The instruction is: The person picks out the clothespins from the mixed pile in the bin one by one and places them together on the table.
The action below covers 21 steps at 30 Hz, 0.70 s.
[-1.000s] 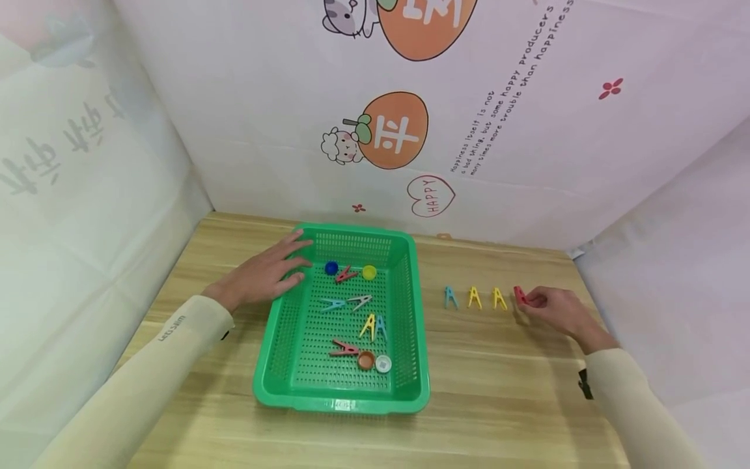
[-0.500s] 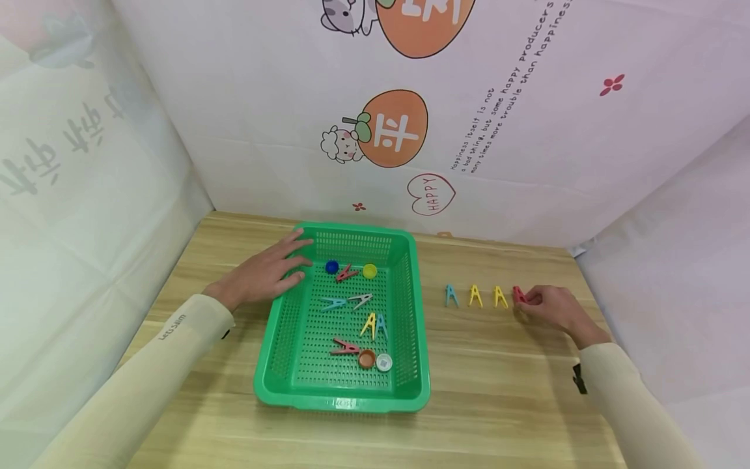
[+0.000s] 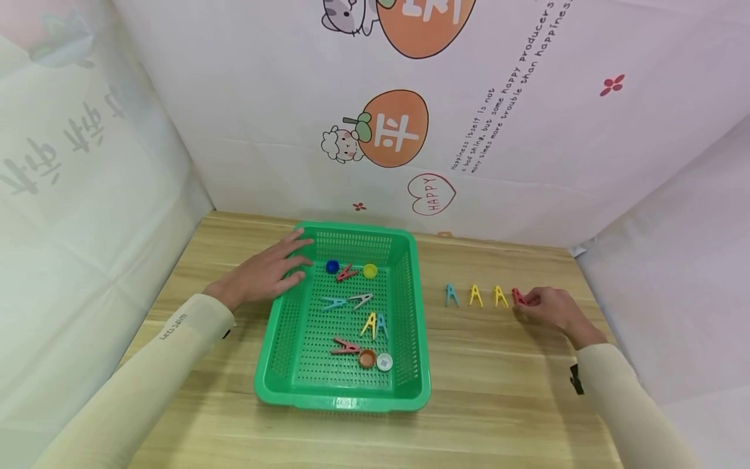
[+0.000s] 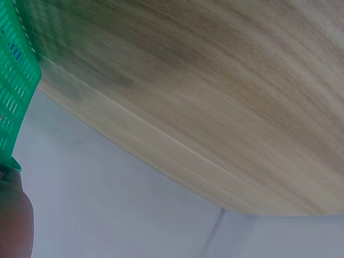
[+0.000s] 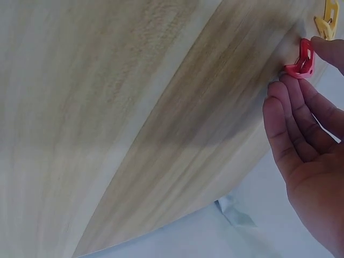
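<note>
My right hand [image 3: 553, 309] pinches a red clothespin [image 3: 518, 297] at the right end of a row on the table. In the right wrist view, thumb and fingertips meet on that red clothespin [image 5: 305, 60]. To its left stand two yellow clothespins, the nearer one [image 3: 500, 296] and another [image 3: 475, 296], then a blue clothespin [image 3: 451, 295]. My left hand [image 3: 262, 274] rests at the left rim of a green basket [image 3: 342, 402], its fingers spread over the edge. The left wrist view shows only a small part of this hand [image 4: 15, 220].
Inside the basket lie several clothespins, among them a yellow one [image 3: 368, 325] and a grey one [image 3: 360, 300]. Bottle caps lie there too: blue [image 3: 332, 267], yellow [image 3: 370, 271], brown [image 3: 366, 358] and white [image 3: 384, 362]. White printed sheets [image 3: 263, 130] wall in the wooden table [image 3: 492, 404].
My right wrist and forearm have shifted slightly left, while the fingers stay on the red clothespin. The left hand and the basket look the same.
</note>
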Available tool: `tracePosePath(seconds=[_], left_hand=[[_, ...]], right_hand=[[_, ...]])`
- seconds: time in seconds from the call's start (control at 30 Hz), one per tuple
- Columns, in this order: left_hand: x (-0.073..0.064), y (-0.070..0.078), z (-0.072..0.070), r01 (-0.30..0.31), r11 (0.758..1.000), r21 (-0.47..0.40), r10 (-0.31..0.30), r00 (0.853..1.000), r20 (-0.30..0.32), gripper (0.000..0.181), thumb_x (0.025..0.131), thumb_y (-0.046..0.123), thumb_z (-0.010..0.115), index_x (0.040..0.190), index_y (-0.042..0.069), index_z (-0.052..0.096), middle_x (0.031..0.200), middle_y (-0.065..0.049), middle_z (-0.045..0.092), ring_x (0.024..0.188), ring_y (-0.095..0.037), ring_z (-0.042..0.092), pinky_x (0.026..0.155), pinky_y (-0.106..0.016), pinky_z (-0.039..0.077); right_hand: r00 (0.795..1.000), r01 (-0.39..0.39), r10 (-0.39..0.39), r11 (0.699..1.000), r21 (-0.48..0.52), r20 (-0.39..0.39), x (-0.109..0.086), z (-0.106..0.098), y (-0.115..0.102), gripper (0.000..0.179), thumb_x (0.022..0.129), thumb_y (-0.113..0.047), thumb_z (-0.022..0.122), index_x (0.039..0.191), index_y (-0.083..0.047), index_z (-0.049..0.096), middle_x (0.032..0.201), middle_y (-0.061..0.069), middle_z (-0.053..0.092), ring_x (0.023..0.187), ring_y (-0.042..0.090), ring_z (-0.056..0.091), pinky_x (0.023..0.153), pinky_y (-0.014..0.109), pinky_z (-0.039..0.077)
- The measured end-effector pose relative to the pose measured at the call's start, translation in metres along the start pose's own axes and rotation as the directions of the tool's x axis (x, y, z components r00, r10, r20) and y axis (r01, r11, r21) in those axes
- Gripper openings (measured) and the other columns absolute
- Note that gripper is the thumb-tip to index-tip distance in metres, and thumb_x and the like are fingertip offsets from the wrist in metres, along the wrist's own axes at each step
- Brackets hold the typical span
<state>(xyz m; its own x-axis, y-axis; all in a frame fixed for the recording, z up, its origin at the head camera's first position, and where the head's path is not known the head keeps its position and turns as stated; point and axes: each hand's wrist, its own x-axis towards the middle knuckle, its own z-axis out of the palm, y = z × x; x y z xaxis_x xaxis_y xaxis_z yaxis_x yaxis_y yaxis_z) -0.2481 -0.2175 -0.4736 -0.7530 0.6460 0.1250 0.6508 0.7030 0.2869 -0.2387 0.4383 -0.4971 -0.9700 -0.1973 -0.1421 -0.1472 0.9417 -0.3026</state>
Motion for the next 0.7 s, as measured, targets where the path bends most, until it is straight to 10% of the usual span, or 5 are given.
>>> tracePosePath(seconds=[0.7], left_hand=[[0.000, -0.002, 0.002, -0.007, 1.000, -0.013, 0.007, 1.000, -0.010, 0.039, 0.113, 0.029, 0.055, 0.138, 0.004, 0.071, 0.176, -0.020, 0.035, 0.170, -0.043, 0.010, 0.136, -0.061, 0.023]], right_hand=[[0.998, -0.059, 0.059, 0.998, 0.007, 0.003, -0.009, -0.003, 0.005, 0.058, 0.103, -0.048, 0.073, 0.117, 0.008, 0.075, 0.112, 0.027, 0.079, 0.105, 0.047, 0.073, 0.093, 0.065, 0.060]])
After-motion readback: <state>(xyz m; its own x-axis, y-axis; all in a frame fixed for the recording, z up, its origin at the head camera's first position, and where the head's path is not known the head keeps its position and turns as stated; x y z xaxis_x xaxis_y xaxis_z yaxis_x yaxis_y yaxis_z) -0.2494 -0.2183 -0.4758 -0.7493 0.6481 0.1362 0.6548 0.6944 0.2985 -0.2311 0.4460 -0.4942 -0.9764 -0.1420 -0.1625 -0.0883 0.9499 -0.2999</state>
